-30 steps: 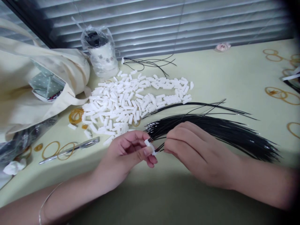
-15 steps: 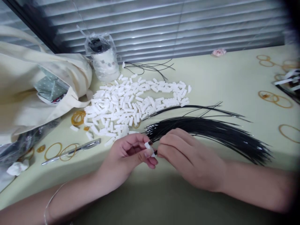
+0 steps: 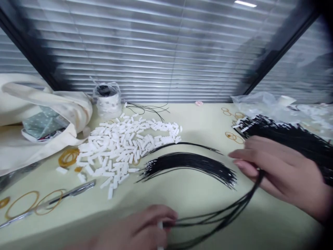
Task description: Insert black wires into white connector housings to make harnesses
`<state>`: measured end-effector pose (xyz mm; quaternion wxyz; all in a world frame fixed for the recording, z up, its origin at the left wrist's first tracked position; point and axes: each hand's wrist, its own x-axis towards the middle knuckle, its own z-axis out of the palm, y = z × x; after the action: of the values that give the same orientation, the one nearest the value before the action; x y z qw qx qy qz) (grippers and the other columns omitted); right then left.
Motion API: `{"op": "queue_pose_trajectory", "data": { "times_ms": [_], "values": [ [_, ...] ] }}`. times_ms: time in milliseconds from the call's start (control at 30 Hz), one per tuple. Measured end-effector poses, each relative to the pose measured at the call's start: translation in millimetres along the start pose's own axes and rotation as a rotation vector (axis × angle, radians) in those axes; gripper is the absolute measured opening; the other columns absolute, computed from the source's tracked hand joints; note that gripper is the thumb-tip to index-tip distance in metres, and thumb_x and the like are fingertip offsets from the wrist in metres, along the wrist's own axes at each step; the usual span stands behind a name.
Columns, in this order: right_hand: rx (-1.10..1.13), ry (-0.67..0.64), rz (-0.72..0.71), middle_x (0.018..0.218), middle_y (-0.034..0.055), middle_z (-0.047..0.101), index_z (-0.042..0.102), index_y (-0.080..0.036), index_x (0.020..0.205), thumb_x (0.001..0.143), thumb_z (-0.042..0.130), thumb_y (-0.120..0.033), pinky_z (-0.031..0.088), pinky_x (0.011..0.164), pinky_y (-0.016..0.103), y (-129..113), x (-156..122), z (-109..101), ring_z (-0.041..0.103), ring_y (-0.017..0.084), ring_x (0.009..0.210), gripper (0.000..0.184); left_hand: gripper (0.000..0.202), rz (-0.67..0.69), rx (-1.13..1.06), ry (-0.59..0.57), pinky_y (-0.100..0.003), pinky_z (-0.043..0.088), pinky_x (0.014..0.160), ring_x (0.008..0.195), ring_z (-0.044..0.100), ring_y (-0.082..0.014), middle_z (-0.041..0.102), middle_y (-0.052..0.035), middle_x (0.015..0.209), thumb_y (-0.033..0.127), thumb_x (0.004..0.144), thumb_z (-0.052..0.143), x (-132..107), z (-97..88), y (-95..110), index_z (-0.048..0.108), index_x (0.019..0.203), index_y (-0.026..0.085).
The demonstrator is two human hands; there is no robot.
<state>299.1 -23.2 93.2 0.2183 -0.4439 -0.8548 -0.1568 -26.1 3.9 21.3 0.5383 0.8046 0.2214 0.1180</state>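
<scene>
A few black wires (image 3: 231,215) curve between my two hands above the front of the table. My left hand (image 3: 140,227), blurred by motion, is closed around their left end, where a white connector (image 3: 160,225) shows at the fingers. At the right, my right hand (image 3: 281,170) grips the other end of the wires between thumb and fingers. Beyond them a thick bundle of black wires (image 3: 189,165) with bright tips lies on the table. Behind it rests a thinner strand group (image 3: 189,144). Many loose white connectors (image 3: 125,139) are heaped to the left.
At the right lies a large pile of black wires (image 3: 291,139) with white ends. Rubber bands (image 3: 69,158) and a pen (image 3: 78,189) lie at left, near a cloth bag (image 3: 78,114). A plastic-wrapped spool (image 3: 109,100) stands at the back, before a window with blinds (image 3: 145,52).
My hands have moved apart: the right one went rightward with the wires' end, and the left one came down towards me. The view has tilted up and turned right, showing the right-hand pile.
</scene>
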Motion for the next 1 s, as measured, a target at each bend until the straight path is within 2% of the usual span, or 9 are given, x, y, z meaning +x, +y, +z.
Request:
{"op": "queue_pose_trajectory", "data": {
  "times_ms": [67, 133, 200, 267, 367, 467, 567, 667, 1000],
  "values": [
    [-0.063, -0.004, 0.013, 0.072, 0.0037, 0.054, 0.055, -0.019, 0.092, 0.085, 0.056, -0.018, 0.040, 0.060, 0.030, 2.1, -19.3, -10.1, 0.050, 0.015, 0.068, 0.008, 0.022, 0.023, 0.001, -0.022, -0.025, 0.049, 0.075, 0.085, 0.061, -0.0171, 0.064, -0.0053, 0.096, 0.010, 0.078, 0.048, 10.1, 1.6, 5.3, 0.059, 0.091, 0.023],
    [-0.068, -0.136, -0.062, 0.077, 0.0055, 0.056, 0.056, -0.019, 0.101, 0.081, 0.063, -0.034, 0.043, 0.065, 0.035, 4.7, -37.1, -12.0, 0.052, 0.019, 0.073, 0.026, 0.020, -0.053, 0.040, 0.077, -0.024, 0.047, 0.071, 0.079, 0.058, -0.0152, 0.059, -0.0050, 0.087, 0.003, 0.075, 0.043, 17.5, 4.9, 7.8, 0.054, 0.081, 0.019],
    [-0.038, -0.321, -0.091, 0.095, 0.0108, 0.059, 0.051, -0.017, 0.120, 0.070, 0.065, -0.060, 0.045, 0.075, 0.041, 7.0, -46.5, -9.2, 0.054, 0.025, 0.088, 0.068, 0.023, -0.149, 0.070, 0.126, -0.024, 0.047, 0.067, 0.075, 0.056, -0.0142, 0.056, -0.0050, 0.091, 0.002, 0.074, 0.042, 19.9, 8.2, 8.2, 0.053, 0.085, 0.019],
    [-0.005, -0.398, -0.050, 0.114, 0.0147, 0.055, 0.040, -0.015, 0.135, 0.067, 0.060, -0.069, 0.045, 0.082, 0.045, 6.6, -41.9, -3.8, 0.051, 0.030, 0.104, 0.089, 0.027, -0.196, 0.076, 0.080, -0.024, 0.046, 0.062, 0.070, 0.055, -0.0130, 0.055, -0.0062, 0.100, 0.006, 0.075, 0.045, 18.5, 9.7, 8.3, 0.055, 0.096, 0.019],
    [0.007, -0.267, 0.047, 0.115, 0.0132, 0.056, 0.044, -0.016, 0.132, 0.082, 0.057, -0.049, 0.044, 0.086, 0.043, -0.2, -7.3, 15.0, 0.051, 0.027, 0.106, 0.062, 0.026, -0.113, 0.067, -0.005, -0.026, 0.048, 0.071, 0.080, 0.058, -0.0158, 0.058, -0.0088, 0.105, 0.014, 0.081, 0.047, 15.3, 9.0, 8.1, 0.059, 0.104, 0.019],
    [0.176, -0.242, 0.030, 0.099, 0.0085, 0.062, 0.059, -0.015, 0.109, 0.091, 0.048, -0.029, 0.044, 0.084, 0.036, -8.2, 43.8, 56.0, 0.055, 0.019, 0.095, 0.025, 0.026, -0.082, 0.044, 0.049, -0.032, 0.046, 0.085, 0.094, 0.058, -0.0194, 0.063, -0.0096, 0.101, 0.016, 0.087, 0.042, 16.0, 8.7, 4.7, 0.063, 0.102, 0.018],
    [0.253, -0.328, -0.013, 0.087, 0.0044, 0.061, 0.063, -0.015, 0.092, 0.090, 0.049, -0.021, 0.046, 0.077, 0.028, -10.3, 84.7, 107.3, 0.056, 0.013, 0.083, 0.016, 0.023, -0.214, -0.051, 0.186, -0.032, 0.047, 0.077, 0.084, 0.059, -0.0184, 0.065, -0.0079, 0.094, 0.019, 0.083, 0.050, 20.2, 10.3, -2.1, 0.063, 0.103, 0.020],
    [0.271, -0.385, -0.021, 0.083, 0.0022, 0.059, 0.060, -0.012, 0.084, 0.087, 0.055, -0.019, 0.047, 0.075, 0.029, -10.4, 101.7, 142.3, 0.056, 0.013, 0.081, 0.010, 0.020, -0.324, -0.266, 0.246, -0.027, 0.045, 0.066, 0.073, 0.058, -0.0155, 0.065, -0.0050, 0.084, 0.022, 0.078, 0.059, 24.8, 10.2, -8.3, 0.063, 0.097, 0.018],
    [0.229, -0.358, 0.052, 0.085, 0.0021, 0.055, 0.056, -0.011, 0.081, 0.089, 0.049, -0.016, 0.044, 0.079, 0.033, -23.9, 84.3, 153.4, 0.052, 0.014, 0.085, 0.011, 0.014, -0.395, -0.677, 0.308, -0.023, 0.042, 0.065, 0.067, 0.055, -0.0096, 0.061, 0.0020, 0.073, 0.024, 0.073, 0.069, 30.3, 2.1, -10.5, 0.063, 0.084, 0.017]
  ]
}}
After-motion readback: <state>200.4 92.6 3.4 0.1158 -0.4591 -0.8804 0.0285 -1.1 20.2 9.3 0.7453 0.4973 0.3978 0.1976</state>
